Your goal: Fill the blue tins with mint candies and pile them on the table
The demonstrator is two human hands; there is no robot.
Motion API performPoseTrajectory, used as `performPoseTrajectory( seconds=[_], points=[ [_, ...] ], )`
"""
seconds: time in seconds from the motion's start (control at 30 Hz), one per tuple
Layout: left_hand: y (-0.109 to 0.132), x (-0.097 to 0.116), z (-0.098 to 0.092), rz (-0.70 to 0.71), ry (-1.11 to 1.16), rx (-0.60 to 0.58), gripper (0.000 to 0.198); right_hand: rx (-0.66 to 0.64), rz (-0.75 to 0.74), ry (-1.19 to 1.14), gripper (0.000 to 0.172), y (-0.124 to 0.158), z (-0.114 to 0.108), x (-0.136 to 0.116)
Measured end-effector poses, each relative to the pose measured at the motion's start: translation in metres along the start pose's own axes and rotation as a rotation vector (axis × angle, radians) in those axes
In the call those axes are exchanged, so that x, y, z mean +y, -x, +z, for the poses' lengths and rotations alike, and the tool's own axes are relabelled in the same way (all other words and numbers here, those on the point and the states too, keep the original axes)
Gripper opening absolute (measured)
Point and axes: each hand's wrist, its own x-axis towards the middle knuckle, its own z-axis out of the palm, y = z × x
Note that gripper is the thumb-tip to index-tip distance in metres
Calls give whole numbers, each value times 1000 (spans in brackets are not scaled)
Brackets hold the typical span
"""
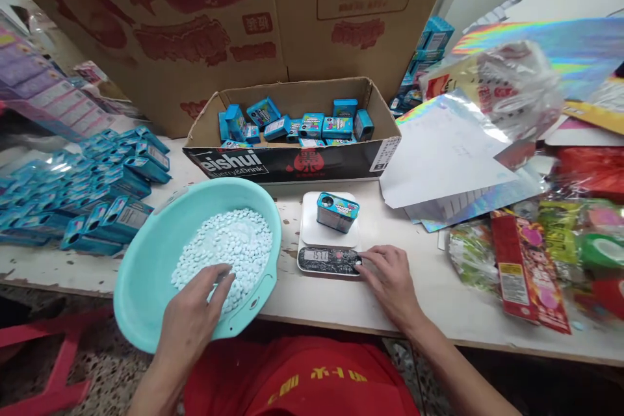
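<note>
My left hand (195, 305) is over the mint-green basin (146, 299), thumb and forefinger nearly together beside the pale blue tablets (224, 247). Whatever those fingertips hold, if anything, is too small to make out. At the right end of a small digital scale (305, 263), my right hand (392, 283) pinches what looks like a small pale tablet (358, 262). On the scale's white plate lies a blue candy tin (337, 211), its round opening at the upper left. The display is lit, its digits hard to read.
Behind the scale stands an open carton (292, 166) holding several blue tins. Many more tins (117, 175) lie piled at the left. Papers (439, 156), a clear plastic bag (517, 84) and colourful candy packets (526, 266) cover the right side. A big cardboard sheet (292, 13) rises behind.
</note>
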Motion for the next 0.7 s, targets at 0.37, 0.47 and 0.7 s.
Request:
performPoseTrajectory(
  seconds=[0.37,0.47,0.7],
  points=[
    [-9,37,-5,58,182,212,20,137,-56,-366,7,-46,19,-95],
    [-14,34,-4,13,130,278,24,-41,-393,-403,17,-68,33,-136],
    [9,13,-5,-223,202,176,26,482,24,-137,79,-75,19,-69]
  ],
)
